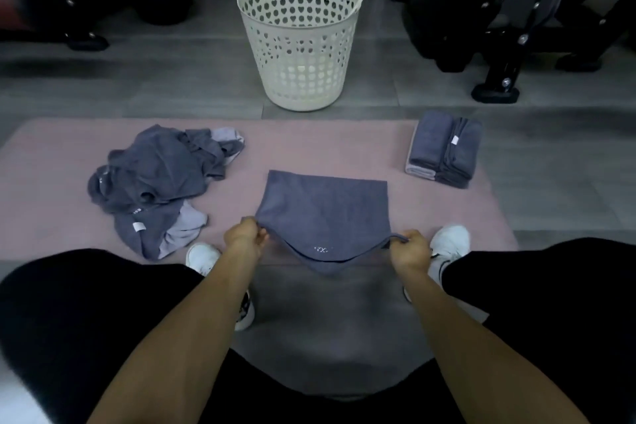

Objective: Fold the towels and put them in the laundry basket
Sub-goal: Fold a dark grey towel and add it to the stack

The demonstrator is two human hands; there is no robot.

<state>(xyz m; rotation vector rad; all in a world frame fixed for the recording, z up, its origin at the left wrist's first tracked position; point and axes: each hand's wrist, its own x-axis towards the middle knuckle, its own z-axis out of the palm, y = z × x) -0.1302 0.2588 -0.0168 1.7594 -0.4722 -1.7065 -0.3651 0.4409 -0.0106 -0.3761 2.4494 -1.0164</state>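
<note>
Grey towel (323, 206) spread on pink mat (344, 144), near edge lifted, far edge flat. Left hand (245, 238) and right hand (411, 250) each pinching a near corner. Crumpled pile (155, 179) at left, folded stack (444, 151) at right. Laundry basket (298, 45) upright beyond mat's far edge, bare mat between.

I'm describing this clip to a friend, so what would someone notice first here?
Both hands, left hand and right hand, pinch the near corners of a grey towel on the pink mat. Behind stands a cream laundry basket, with an unfolded pile left and folded stack right.
</note>
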